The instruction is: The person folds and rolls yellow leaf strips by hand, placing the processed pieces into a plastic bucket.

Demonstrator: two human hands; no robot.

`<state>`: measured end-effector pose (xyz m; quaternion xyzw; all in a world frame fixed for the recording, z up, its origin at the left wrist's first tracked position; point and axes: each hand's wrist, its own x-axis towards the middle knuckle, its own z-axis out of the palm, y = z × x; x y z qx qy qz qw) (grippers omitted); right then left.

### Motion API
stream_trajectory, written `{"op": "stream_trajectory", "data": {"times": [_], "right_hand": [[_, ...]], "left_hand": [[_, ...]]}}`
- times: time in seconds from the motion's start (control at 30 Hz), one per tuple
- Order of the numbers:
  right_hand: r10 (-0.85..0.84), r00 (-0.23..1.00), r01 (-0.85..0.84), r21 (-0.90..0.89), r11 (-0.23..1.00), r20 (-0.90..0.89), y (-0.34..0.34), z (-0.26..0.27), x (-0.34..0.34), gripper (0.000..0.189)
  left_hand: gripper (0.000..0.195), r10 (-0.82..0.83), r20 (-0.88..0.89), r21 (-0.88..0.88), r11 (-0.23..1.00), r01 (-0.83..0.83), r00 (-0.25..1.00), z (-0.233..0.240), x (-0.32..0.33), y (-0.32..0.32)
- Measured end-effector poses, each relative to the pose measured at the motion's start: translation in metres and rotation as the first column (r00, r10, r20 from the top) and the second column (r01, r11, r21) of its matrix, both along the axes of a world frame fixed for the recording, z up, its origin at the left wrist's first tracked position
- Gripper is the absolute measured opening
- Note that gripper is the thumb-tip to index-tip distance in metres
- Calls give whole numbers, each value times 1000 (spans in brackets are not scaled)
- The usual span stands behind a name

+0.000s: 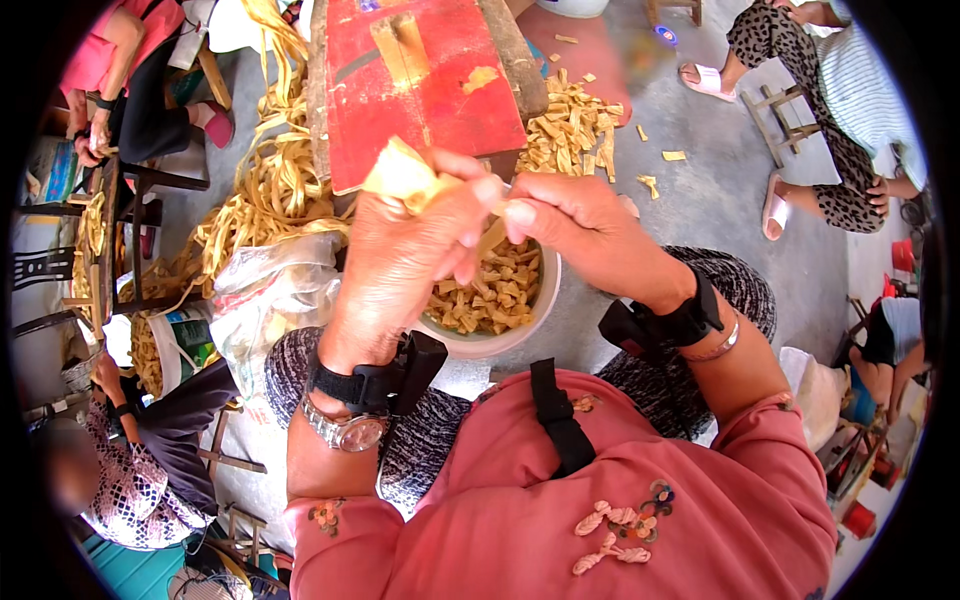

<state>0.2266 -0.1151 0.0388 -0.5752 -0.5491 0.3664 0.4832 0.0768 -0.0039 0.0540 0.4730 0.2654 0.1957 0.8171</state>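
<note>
My left hand [416,240] is closed around a flat yellowish strip piece [401,176], which sticks up above its fingers. Close beside it, my right hand [581,225] pinches a small end of pale material between thumb and forefinger; the fingertips of both hands almost meet. Just below them, a white bowl [553,289] holds many small knotted yellowish pieces [495,300]. What the strips are made of cannot be told. Beyond the hands lies a red board [450,112] with a wooden block [400,49] on it.
Long yellowish strips [262,187] hang and heap left of the board. Short cut pieces [574,124] are piled at its right, some on the floor. A clear plastic bag [277,292] lies by my left forearm. Other people sit at both sides, near wooden stools [784,124].
</note>
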Motion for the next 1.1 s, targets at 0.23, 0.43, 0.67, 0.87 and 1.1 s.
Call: {"op": "stream_trajectory", "data": {"times": [0.23,0.43,0.67,0.87,1.1], "right_hand": [[20,991,-20,-3,1000,136,-7,14,15,32],[-83,958,50,125,991,273,10,24,25,30],[-302,817,176,287,942,491,54,39,39,24],[-346,644,217,271,938,682,78,11,36,17],[-296,818,240,175,955,494,55,8,31,18]], "left_hand": [[7,138,165,49,988,-148,977,7,-16,15],[10,245,129,185,946,-266,961,18,-6,23],[5,261,209,282,907,-313,943,22,17,62],[9,471,-98,753,611,-244,877,-16,32,87],[19,373,-330,785,618,33,867,2,1,76]]}}
